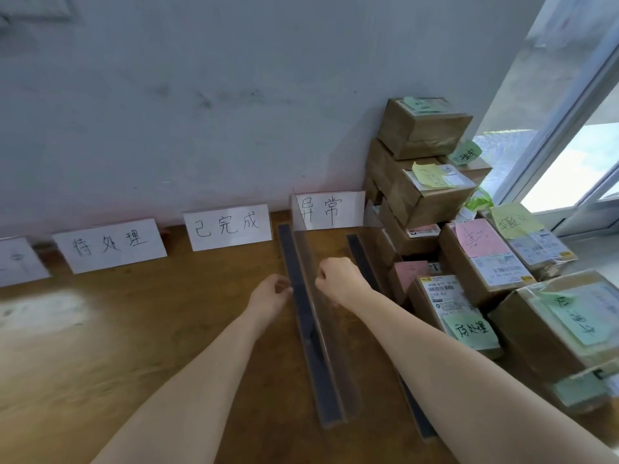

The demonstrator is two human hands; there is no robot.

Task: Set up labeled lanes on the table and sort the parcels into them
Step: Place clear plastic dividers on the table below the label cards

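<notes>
A clear acrylic divider (311, 333) with a dark base strip stands lengthwise on the wooden table (134, 346), running from the wall toward me. My left hand (273, 293) pinches its left side and my right hand (338, 281) grips its right side, fingers curled. A second divider (363, 262) stands further right, partly behind my right arm. White label cards lean on the wall: 待处理 (110, 246), 已完成 (227, 226) and 异常 (330, 209). Cardboard parcels (435, 195) with coloured sticky notes are stacked at the right.
A further white card (18, 261) is cut off at the left edge. The parcel pile fills the table's right end up to a window (569, 145). A grey wall (201, 112) backs the table.
</notes>
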